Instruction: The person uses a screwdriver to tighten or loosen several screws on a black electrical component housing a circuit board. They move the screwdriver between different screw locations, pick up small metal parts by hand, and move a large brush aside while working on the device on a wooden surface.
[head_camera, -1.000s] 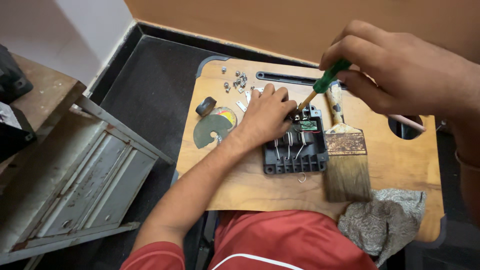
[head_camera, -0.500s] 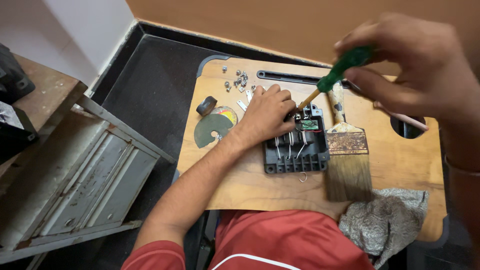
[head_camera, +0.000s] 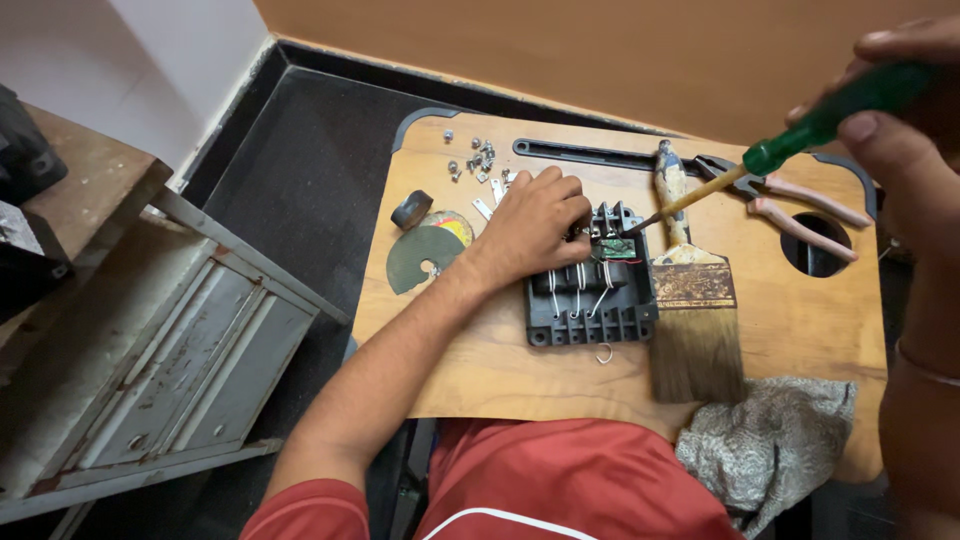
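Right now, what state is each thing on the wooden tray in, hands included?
Left hand: resting on the black plastic terminal box, fingers at its top edge.
Black plastic terminal box: open, wires and small green board exposed.
Right hand: gripping the green-handled screwdriver, tip at the box.
Wide bristle paintbrush: lying flat.
Pink-handled pliers: lying untouched.
Small silver screws: loose, scattered.
Grey cloth: crumpled on the wooden tray.

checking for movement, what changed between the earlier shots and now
The right hand drew up and to the right with the green-handled screwdriver, still gripped; its tip remains at the black terminal box. The left hand stayed on the box's upper left. The paintbrush, pliers, grey disc, screws and cloth did not move.
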